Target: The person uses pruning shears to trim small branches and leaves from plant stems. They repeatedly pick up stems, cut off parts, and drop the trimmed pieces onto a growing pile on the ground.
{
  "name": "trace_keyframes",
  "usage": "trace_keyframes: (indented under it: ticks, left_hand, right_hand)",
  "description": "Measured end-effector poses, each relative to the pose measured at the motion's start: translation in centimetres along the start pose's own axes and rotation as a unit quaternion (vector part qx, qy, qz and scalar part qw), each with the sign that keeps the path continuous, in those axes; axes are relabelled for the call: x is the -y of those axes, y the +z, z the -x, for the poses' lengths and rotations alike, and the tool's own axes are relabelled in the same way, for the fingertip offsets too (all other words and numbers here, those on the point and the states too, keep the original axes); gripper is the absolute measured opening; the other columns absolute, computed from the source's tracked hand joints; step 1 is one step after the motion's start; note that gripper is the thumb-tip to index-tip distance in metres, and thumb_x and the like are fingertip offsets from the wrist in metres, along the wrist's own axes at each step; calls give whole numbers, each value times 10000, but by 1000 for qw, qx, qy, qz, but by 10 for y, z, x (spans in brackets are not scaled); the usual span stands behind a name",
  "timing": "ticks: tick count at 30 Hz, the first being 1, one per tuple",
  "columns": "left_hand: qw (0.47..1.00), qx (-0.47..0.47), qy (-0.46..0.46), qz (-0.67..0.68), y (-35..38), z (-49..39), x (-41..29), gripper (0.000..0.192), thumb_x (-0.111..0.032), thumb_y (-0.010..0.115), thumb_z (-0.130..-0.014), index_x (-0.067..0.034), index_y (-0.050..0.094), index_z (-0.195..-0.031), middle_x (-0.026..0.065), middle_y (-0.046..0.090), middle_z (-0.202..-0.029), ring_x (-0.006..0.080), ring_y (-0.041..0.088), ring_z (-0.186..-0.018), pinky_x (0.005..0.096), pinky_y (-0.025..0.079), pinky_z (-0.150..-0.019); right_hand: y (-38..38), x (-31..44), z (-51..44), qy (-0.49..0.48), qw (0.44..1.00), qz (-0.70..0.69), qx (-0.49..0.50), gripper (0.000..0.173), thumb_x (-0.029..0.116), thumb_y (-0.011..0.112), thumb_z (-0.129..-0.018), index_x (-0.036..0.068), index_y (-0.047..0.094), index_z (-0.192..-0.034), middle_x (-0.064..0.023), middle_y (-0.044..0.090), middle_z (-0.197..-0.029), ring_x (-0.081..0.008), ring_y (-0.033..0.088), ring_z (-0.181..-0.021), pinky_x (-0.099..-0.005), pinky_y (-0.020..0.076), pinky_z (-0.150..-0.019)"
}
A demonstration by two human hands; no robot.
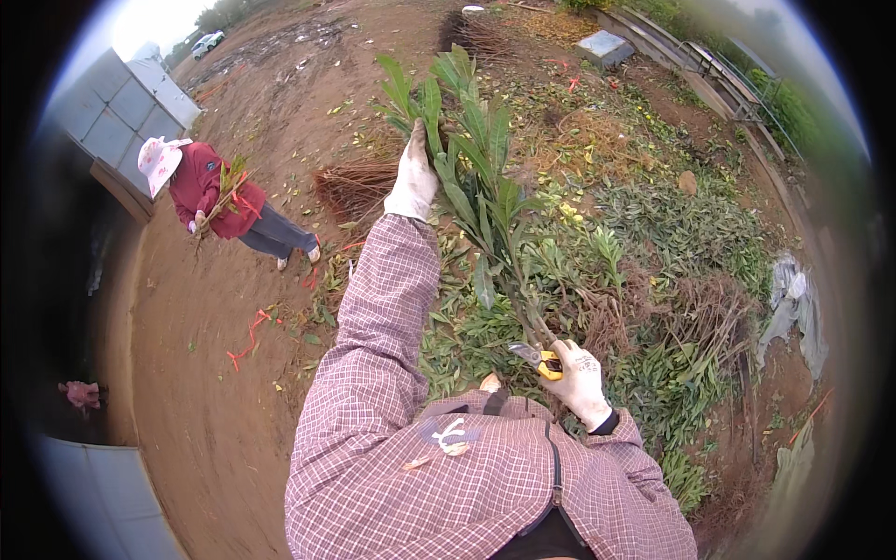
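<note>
A bundle of leafy saplings (483,182) slants across the middle of the view, tops up and away from me. My left hand (414,175), in a white glove with a soiled fingertip, grips it near the leafy tops; the leaves partly hide the fingers. Lower down, my gloved right hand (577,378) is closed around yellow-handled pruning shears (542,360) and lies against the bare stems (535,329). The shears' metal blade points left, beside the stems. Whether the right fingers also clasp the stems cannot be made out.
Cut leaves and saplings (679,224) cover the ground ahead and to the right. A bundle of brown, bare stems (355,187) lies beyond my left arm. At left a person (217,189) in a hat holds a few plants. Red ribbon (248,339) lies on the soil.
</note>
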State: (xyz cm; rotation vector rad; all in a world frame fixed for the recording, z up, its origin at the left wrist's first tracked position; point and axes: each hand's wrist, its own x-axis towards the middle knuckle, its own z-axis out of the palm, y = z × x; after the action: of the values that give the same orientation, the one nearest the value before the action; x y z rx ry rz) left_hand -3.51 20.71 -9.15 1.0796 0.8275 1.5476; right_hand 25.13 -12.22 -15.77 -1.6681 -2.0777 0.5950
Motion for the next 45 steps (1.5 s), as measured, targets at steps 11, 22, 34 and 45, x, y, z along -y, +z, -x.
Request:
trace_keyframes:
  ticks: [11,22,34,45]
  left_hand:
    - [943,124,-272,146,145,138,114,506,-463,567,-1037,-45,589,-1322,46,665,-1196,149,658,-895,336,560,-733]
    - [833,424,-336,114,274,255,91,737,-610,439,-1035,28,484,-1401,171,580,-1348,237,581,-1215,413,461,-1071]
    - [823,375,-219,367,434,104,133,457,-436,433,-1076,-92,439,-1376,122,537,-1317,266,591,-1193,451,506,-1048]
    - [619,491,-374,485,413,272,144,212,-366,523,-1072,-160,527,-1026,27,555,-1043,248,615,-1085,420,566,-916]
  right_hand:
    - [-62,-11,30,140,956,-200,-160,321,113,741,-759,7,615,-1035,-145,629,-917,-296,651,-827,-352,529,-797]
    - [-106,-54,101,225,865,-348,-284,419,67,745,-803,-29,611,-1189,-63,655,-1004,-118,584,-871,-298,508,-824]
    - [-98,-41,223,240,746,-568,-253,430,22,730,-825,-4,577,-1227,30,546,-982,-52,491,-809,-246,452,-722]
    - [-101,-61,223,284,753,-525,-276,339,74,770,-833,-22,571,-1090,17,564,-920,-55,516,-753,-247,469,-694]
